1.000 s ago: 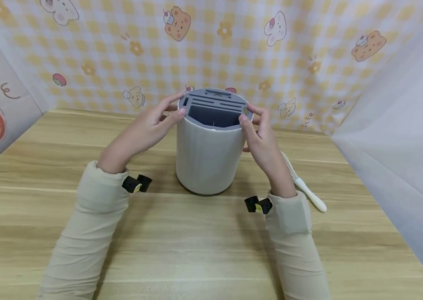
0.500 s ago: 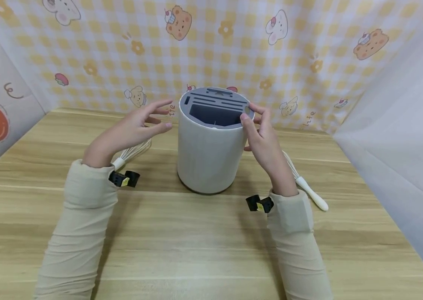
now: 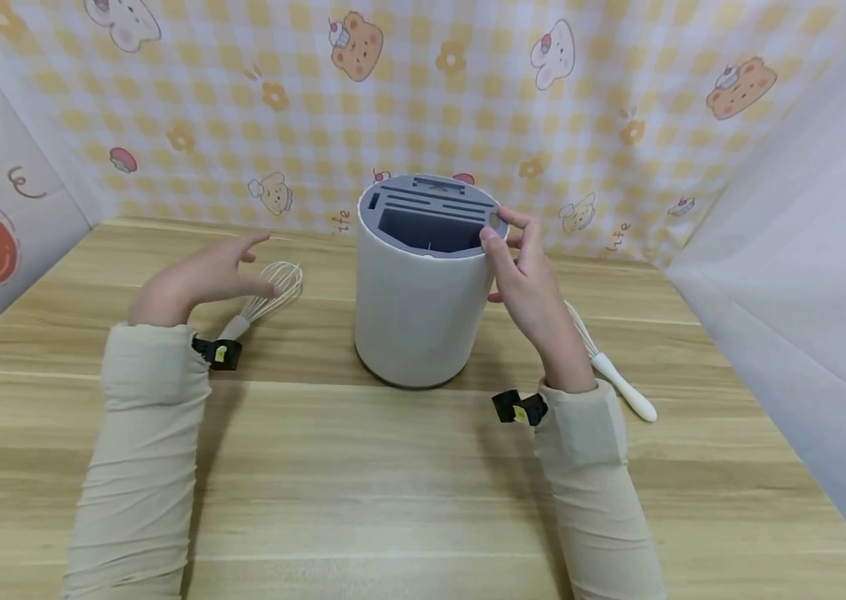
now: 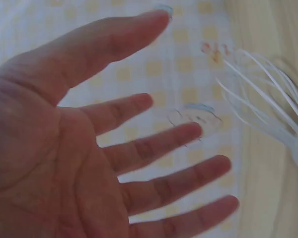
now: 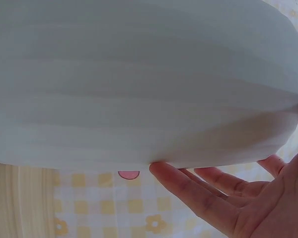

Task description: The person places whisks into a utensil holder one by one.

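Note:
A white cylindrical utensil holder [image 3: 418,317] with a grey slotted insert [image 3: 433,200] stands upright on the table. My right hand [image 3: 531,292] grips its right side near the top, thumb and index finger at the rim. In the right wrist view, other fingers [image 5: 193,191] touch the holder's white wall [image 5: 139,89]. My left hand [image 3: 201,279] is in the air left of the holder, fingers spread, holding nothing. Just beside and below it lies a whisk [image 3: 272,292], wires toward the holder; part of its handle is hidden by the wrist camera.
Another whisk [image 3: 621,387] with a white handle lies on the wooden table [image 3: 385,500] at the right, partly hidden behind my right hand and wrist. A checked, printed cloth [image 3: 407,108] hangs along the table's back edge.
My left hand has let go of the holder's rim and moved left and down toward the left whisk, uncovering it. The right hand stays on the holder.

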The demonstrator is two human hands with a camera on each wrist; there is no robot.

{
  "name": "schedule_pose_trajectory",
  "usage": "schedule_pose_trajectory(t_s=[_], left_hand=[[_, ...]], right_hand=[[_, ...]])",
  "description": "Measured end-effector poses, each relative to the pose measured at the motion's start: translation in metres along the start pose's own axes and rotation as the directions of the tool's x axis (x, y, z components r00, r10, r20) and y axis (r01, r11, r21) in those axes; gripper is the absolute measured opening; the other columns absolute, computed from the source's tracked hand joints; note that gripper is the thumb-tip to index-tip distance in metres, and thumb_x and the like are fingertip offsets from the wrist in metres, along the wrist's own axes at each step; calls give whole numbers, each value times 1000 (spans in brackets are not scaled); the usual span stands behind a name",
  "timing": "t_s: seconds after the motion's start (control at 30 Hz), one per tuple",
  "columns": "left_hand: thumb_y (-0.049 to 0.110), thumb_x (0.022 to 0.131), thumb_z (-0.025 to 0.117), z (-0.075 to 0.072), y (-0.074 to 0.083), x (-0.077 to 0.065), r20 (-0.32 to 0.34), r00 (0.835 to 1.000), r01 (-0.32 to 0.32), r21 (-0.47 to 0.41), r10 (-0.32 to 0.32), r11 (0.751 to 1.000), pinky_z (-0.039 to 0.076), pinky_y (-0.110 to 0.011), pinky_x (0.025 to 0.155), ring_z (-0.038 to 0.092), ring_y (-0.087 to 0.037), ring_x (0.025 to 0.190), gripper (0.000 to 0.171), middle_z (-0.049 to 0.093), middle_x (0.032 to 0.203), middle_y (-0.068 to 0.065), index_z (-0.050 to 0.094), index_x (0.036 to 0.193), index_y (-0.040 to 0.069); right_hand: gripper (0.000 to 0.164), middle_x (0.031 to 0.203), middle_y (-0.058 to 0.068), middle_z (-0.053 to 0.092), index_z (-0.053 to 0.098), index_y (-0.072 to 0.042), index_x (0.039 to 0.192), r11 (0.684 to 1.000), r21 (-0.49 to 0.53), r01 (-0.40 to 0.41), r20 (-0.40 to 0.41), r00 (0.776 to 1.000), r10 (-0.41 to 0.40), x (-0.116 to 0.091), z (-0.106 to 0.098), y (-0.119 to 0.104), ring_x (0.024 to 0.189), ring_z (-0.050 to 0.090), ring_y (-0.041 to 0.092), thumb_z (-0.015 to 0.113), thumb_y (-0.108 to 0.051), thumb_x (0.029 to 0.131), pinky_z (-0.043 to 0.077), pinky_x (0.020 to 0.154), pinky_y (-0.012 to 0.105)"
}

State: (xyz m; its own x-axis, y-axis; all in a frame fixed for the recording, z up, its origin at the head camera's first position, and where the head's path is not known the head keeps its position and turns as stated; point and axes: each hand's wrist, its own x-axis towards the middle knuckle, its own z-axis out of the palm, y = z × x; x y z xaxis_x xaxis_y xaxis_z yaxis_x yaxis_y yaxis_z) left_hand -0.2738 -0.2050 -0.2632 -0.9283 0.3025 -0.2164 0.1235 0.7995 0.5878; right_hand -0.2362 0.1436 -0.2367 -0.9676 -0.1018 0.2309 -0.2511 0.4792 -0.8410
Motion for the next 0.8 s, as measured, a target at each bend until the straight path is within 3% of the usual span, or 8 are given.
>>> schedule_pose_trajectory(t_s=[0.1,0.2,0.4,0.63,0.8], left_hand=[[28,89,59,1,-12,1,64,996,57,-17,-56,998,39,-64,91,32,-54,123,90,23,140,-40,-4,149,4],[27,90,58,3,-24,3,135,984,127,-70,-117,989,49,-54,82,41,-49,117,91,25,137,-39,-8,147,2],[25,89,56,9,-42,8,254,949,229,-144,-187,963,53,-40,75,50,-36,109,85,35,130,-33,-1,146,-2],[25,87,59,12,-52,10,275,940,248,-149,-201,957,53,-34,70,57,-20,89,70,54,106,-20,19,137,-4],[25,87,59,14,-54,12,284,932,278,-161,-225,947,52,-31,69,58,-17,82,59,58,96,-13,29,130,-4]], right_hand=[[55,131,16,40,23,-21,141,1000,0,-4,1,1000,4,0,0,0,104,53,29,39,-47,95,56,74,42],[55,130,16,41,23,-21,141,1000,0,-6,-4,1000,6,0,0,0,104,54,28,39,-47,95,56,74,41],[54,130,16,41,23,-21,140,1000,-1,0,-11,1000,0,0,0,1,104,54,29,39,-47,95,56,73,41],[55,131,15,41,24,-22,140,1000,2,0,-14,1000,0,0,1,0,105,54,29,40,-48,95,56,73,42],[55,130,16,41,23,-21,140,1000,4,2,-11,1000,-2,-1,1,-1,104,55,29,39,-47,95,56,73,43]])
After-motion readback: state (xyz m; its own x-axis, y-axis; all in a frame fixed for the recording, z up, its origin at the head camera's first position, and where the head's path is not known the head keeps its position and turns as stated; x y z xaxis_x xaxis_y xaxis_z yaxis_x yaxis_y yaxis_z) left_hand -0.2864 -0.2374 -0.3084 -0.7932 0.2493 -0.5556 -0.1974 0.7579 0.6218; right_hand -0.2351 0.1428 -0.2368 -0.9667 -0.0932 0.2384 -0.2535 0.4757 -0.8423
